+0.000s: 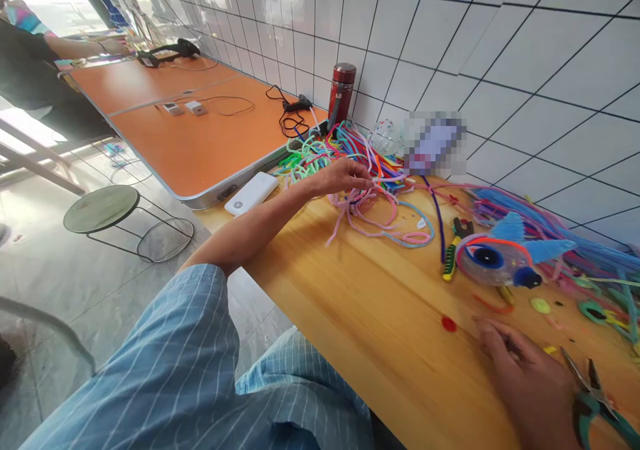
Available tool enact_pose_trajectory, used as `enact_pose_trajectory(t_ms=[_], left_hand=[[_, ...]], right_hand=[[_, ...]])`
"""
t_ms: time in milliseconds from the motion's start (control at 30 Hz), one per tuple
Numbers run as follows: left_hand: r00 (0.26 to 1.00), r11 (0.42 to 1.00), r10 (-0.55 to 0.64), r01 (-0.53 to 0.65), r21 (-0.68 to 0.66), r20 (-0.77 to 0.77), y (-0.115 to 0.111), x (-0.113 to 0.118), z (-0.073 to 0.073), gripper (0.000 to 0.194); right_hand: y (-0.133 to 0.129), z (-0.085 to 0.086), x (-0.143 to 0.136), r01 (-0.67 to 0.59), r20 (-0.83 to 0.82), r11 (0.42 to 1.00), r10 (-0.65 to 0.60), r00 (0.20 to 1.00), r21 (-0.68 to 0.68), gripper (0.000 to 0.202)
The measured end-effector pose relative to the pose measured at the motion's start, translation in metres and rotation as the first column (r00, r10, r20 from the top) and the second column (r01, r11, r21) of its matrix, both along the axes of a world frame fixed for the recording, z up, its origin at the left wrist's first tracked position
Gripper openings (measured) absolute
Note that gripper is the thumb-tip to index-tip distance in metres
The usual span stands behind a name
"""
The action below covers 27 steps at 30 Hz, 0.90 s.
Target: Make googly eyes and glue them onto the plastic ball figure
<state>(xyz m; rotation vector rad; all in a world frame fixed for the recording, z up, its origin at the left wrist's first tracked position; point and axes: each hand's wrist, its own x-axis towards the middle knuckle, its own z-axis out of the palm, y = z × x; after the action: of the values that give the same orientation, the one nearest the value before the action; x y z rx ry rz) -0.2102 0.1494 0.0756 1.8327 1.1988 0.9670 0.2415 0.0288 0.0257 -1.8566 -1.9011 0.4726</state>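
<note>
My left hand [350, 174] reaches to the far side of the wooden table, its fingers pinched on a pink pipe cleaner [385, 210] in a tangled, looped bunch. A heap of multicoloured pipe cleaners [320, 150] lies just behind it. My right hand [530, 377] rests on the table at the lower right, fingers loosely curled, nothing visible in them. Beside it lie long-nose pliers [595, 397] with open jaws and a red disc [449, 323]. Above it sits a clear bottle fish [493, 263] with blue fins, next to green-and-yellow cutters [453, 253].
A white power bank [251, 193] lies by the table's left edge. A red flask [341, 97] and a blurred phone [435, 145] stand near the tiled wall. More pipe cleaners [565, 237] spread at right. An orange table [200, 130] adjoins; another person's arm [83, 48] reaches over it.
</note>
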Motion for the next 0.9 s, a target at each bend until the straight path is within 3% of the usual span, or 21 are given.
enact_pose_trajectory(t_ms=[200, 400, 500, 567, 667, 900], left_hand=[[0.981, 0.981, -0.196, 0.196, 0.002, 0.006, -0.014, 0.044, 0.012, 0.029], [0.897, 0.876, -0.426, 0.442, 0.192, -0.121, -0.049, 0.112, 0.02, 0.013], [0.851, 0.83, -0.488, 0.521, 0.201, -0.191, -0.06, 0.143, 0.017, 0.013], [0.811, 0.796, -0.551, 0.582, 0.167, -0.199, -0.062, 0.157, 0.013, 0.014], [0.761, 0.755, -0.624, 0.646, 0.115, -0.174, -0.056, 0.167, 0.009, 0.015], [0.843, 0.845, -0.535, 0.533, -0.054, -0.051, -0.033, 0.15, -0.007, 0.026]], right_hand=[[-0.004, 0.017, -0.013, -0.029, -0.037, 0.998, 0.026, 0.999, -0.058, 0.049], [-0.007, 0.03, -0.027, -0.205, -0.28, 0.978, 0.186, 0.942, -0.039, 0.061], [-0.015, 0.035, -0.039, -0.314, -0.297, 0.946, 0.277, 0.914, -0.082, 0.057], [-0.02, 0.037, -0.047, -0.313, -0.255, 0.943, 0.277, 0.926, -0.113, 0.047], [-0.024, 0.037, -0.047, -0.256, -0.173, 0.961, 0.237, 0.956, -0.1, 0.047], [-0.018, 0.032, -0.003, -0.206, -0.12, 0.971, 0.192, 0.974, -0.122, 0.044]])
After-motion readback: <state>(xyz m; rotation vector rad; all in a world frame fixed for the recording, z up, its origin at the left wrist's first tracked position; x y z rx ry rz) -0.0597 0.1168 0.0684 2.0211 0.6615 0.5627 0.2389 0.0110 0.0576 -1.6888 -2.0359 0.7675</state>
